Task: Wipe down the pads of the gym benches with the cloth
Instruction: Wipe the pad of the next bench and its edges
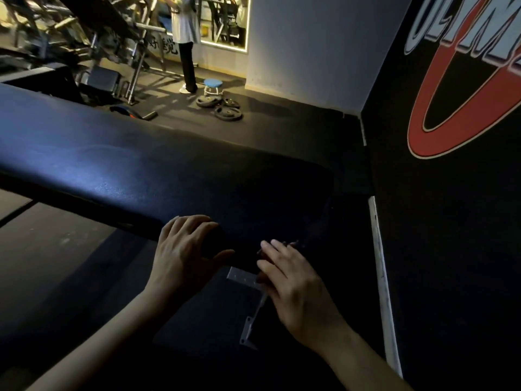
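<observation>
Left hand [183, 249] grips the bench pad [141, 165] end; right hand [293, 286] lies flat on something indistinct.

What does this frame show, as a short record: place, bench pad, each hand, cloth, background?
place: dim gym, dark floor
bench pad: long, dark, glossy; runs from the left to the hands
left hand: grips the pad's near end, fingers on top, thumb round the end
right hand: fingers stretched over something dark at the pad's end
cloth: too dark to confirm
under pad: metal bracket
background: weight plates, blue stool, standing person
right wall: red logo
</observation>
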`<action>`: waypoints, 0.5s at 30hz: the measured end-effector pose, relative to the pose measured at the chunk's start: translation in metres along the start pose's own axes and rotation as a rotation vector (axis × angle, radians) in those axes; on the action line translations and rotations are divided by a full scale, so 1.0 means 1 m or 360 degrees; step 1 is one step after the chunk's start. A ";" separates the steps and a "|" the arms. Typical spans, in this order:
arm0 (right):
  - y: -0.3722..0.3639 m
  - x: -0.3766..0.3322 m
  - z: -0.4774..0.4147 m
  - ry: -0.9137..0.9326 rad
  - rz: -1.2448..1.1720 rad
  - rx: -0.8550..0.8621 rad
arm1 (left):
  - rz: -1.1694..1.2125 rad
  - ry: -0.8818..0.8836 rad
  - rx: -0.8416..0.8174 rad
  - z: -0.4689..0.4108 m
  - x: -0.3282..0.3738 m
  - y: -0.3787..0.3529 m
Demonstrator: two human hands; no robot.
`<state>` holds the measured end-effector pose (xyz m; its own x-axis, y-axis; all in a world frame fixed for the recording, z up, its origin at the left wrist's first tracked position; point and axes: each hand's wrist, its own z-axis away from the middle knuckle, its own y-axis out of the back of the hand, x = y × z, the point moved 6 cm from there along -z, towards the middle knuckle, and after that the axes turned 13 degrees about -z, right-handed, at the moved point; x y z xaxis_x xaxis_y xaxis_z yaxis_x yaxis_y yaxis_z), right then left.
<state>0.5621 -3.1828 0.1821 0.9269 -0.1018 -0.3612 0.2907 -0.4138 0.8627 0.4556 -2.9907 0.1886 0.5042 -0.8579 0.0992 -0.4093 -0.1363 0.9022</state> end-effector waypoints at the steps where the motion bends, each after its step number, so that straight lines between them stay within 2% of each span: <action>1: 0.003 0.009 -0.005 0.0059 0.0016 -0.0014 | 0.0003 0.0015 -0.0018 0.003 0.002 0.000; 2: 0.014 0.024 -0.014 -0.0078 -0.0037 0.0036 | 0.0002 0.0013 -0.0016 0.005 0.002 0.000; 5: 0.039 0.055 -0.026 -0.0749 -0.0374 0.0444 | 0.0011 0.0005 -0.0089 0.008 0.001 0.003; 6: 0.034 0.041 -0.026 -0.0779 -0.0322 0.0460 | 0.0035 -0.0018 -0.0093 0.009 -0.001 0.004; 7: 0.021 0.020 -0.026 -0.0671 -0.0259 0.0389 | 0.0070 -0.0029 -0.0123 0.012 -0.002 0.007; 9: -0.002 -0.018 -0.025 -0.0315 -0.0415 0.0221 | 0.0130 -0.0069 -0.0105 0.019 -0.006 0.012; 11: -0.001 -0.030 -0.037 -0.0311 -0.0942 0.0140 | 0.0180 -0.0042 -0.0029 0.028 -0.013 0.022; 13: 0.009 -0.029 -0.052 -0.0566 -0.1541 0.0232 | 0.0270 0.0099 0.0073 0.037 -0.023 0.038; 15: 0.009 -0.032 -0.067 -0.0900 -0.1984 0.0260 | 0.0481 0.0206 0.0205 0.043 -0.029 0.064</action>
<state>0.5506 -3.1229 0.2255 -0.1570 0.0773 -0.9846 0.7824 -0.5986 -0.1717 0.3825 -2.9959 0.2253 0.4346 -0.8002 0.4134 -0.6431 0.0456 0.7644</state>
